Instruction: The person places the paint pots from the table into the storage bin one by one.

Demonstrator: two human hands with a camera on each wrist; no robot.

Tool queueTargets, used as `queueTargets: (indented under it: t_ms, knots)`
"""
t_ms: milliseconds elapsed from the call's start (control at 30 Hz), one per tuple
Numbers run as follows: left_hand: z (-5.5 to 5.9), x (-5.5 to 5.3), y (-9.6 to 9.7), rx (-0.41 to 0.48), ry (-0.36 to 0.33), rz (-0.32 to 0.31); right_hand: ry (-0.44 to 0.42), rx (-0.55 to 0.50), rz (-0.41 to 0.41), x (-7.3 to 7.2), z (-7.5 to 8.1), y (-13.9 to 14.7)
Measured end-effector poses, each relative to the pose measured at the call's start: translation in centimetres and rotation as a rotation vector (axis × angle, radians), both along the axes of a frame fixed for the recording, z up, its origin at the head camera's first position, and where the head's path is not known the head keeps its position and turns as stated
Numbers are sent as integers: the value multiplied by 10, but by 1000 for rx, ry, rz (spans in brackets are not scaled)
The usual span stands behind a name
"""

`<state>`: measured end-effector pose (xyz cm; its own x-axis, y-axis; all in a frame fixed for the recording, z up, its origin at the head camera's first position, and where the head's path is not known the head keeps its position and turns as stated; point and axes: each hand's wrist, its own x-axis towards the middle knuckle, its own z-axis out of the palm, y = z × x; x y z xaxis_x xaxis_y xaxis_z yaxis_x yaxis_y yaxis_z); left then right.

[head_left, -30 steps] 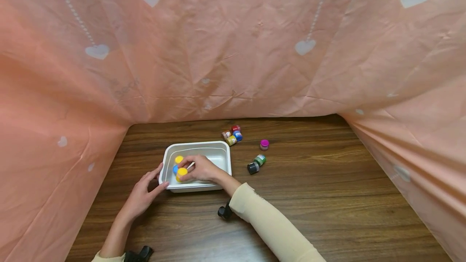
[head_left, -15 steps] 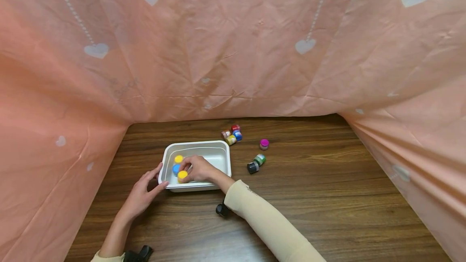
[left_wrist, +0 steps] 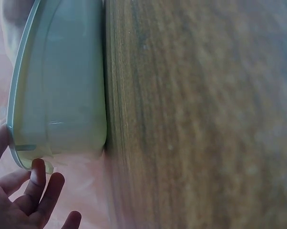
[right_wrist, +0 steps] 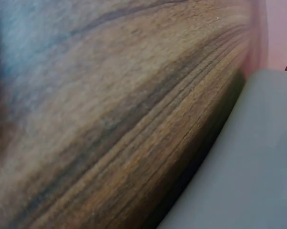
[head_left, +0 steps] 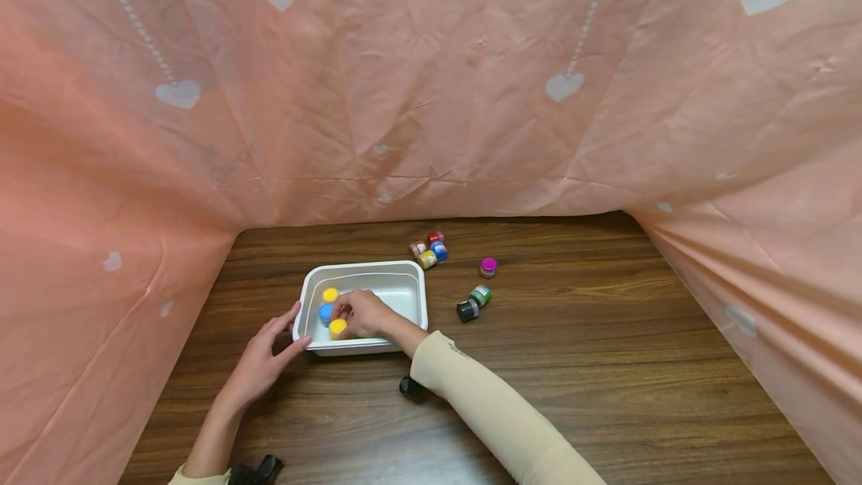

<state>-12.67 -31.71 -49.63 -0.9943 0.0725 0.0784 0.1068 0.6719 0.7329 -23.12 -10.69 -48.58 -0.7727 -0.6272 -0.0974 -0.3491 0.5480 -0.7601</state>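
- A person's right hand (head_left: pixel 364 313) holds a yellow-lidded jar (head_left: pixel 337 328), thumb and fingertips bent in narrowly around it, inside a white tray (head_left: pixel 407 299) near its front left corner.
- The left hand (head_left: pixel 261 359) touches the tray's left end, thumb at the near rim and fingers spread wide; the left wrist view shows fingertips against the corner.
- Just behind the held jar, a blue-lidded jar (head_left: pixel 326 313) stands in the tray, with another yellow-topped jar (head_left: pixel 330 295) farther back, the three in a row along the left end.
- Beyond the tray's far right corner, a red jar (head_left: pixel 435 236), a blue jar (head_left: pixel 439 251), a brown jar (head_left: pixel 418 249) and a mustard jar (head_left: pixel 427 260) cluster closely on the wood-grain worktop (head_left: pixel 606 365).
- A magenta jar (head_left: pixel 488 268) stands apart to their right.
- Nearer, a green jar (head_left: pixel 480 295) and a black jar (head_left: pixel 468 310) lie close together beside the tray.
- Pink cloth (head_left: pixel 417 126) printed with pale hearts surrounds the worktop's back and sides.
- A cream sleeve (head_left: pixel 498 418) covers the right forearm; the right wrist view catches worktop and the tray's outer wall.
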Motion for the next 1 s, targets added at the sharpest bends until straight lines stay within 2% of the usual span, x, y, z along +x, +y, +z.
queueTargets:
  t_ms: [367, 767, 1000]
  knots:
    - [3, 1, 2, 6, -4, 2, 42, 64, -23, 0, 0, -2]
    - [5, 2, 2, 15, 20, -3, 53, 30, -22, 3, 0, -1]
    - [5, 3, 2, 13, 10, -4, 79, 22, -9, 3, 0, -4]
